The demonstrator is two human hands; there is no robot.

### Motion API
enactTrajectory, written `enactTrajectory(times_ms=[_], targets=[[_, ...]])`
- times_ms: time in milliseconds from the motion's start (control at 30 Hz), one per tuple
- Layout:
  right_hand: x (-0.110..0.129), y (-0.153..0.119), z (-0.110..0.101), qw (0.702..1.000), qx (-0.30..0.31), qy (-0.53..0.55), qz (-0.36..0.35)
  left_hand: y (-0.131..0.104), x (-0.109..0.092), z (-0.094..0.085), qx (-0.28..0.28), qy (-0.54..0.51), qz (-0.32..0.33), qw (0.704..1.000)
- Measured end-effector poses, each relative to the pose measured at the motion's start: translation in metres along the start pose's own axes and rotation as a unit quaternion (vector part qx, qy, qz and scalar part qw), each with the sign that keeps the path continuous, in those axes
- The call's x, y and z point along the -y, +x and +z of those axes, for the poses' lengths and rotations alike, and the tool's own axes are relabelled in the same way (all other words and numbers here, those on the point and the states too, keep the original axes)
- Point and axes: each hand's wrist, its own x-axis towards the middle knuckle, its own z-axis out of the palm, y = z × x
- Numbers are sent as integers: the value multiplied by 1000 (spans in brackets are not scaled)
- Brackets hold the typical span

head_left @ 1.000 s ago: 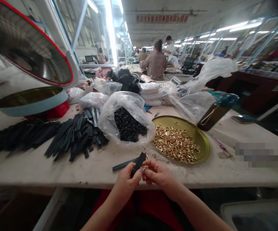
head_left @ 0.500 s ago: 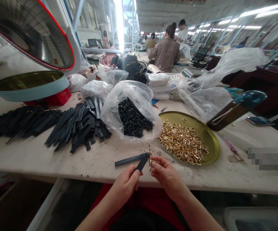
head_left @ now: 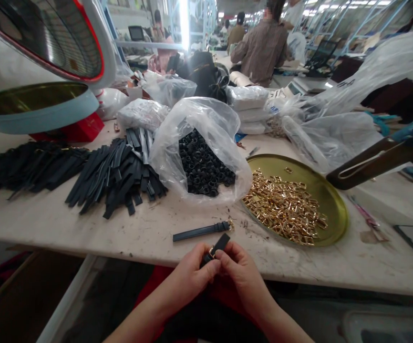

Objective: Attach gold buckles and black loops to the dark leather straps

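Holding a black strap [head_left: 221, 242] in the left hand [head_left: 194, 266], with fingers closed on its lower part, and pinching it beside a gold buckle [head_left: 211, 252] with the closed fingers of the right hand [head_left: 241, 264]. Held at the near edge of the counter [head_left: 145, 236], around mid-length, slanting along its long axis, with free end toward the far right. Just beyond, lying roughly left to right, with buckled end rightward: a second strap [head_left: 199, 232].
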Motion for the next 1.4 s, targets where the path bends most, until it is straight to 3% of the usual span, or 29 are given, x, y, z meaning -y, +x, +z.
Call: enactTrajectory(times_ms=[100, 267, 500, 667, 733, 800, 900, 967, 1033, 1133, 1200, 1300, 1400], targets=[[4, 0, 2, 1000, -6, -7, -8, 1, -2, 2, 15, -54, -51, 997], [3, 0, 5, 997, 36, 52, 48, 0, -4, 6, -12, -104, -80, 991], [2, -9, 6, 997, 41, 40, 47, -14, -12, 6, -8, -97, -50, 994], [0, -11, 6, 997, 56, 1, 49, -19, -6, 6, -5, -116, -42, 992], [-2, -14, 6, 997, 32, -72, -6, -19, -2, 7, -4, -131, -43, 990], [-4, -18, 4, 975, -9, -193, -110, -19, -1, 7, -1, -145, -43, 988], [-5, -24, -2, 891, -36, -357, -279, -23, -2, 9, -5, -146, -30, 989], [-3, -26, -5, 853, -21, -404, -329, -28, -4, 11, -24, -114, -16, 993], [1, -27, -5, 862, -14, -405, -304, -33, -5, 12, -34, -76, 2, 997], [7, -28, 0, 922, 9, -335, -193, -36, -2, 10, -19, -44, 18, 999], [11, -27, 4, 942, 40, -292, -158, -31, 0, 6, -23, -41, 15, 999], [24, -19, 5, 931, 88, -306, -180, -20, -1, -1, -62, -70, 25, 995], [53, 10, -1, 888, 128, -392, -201, -10, -8, -8, -82, -73, 87, 990]])
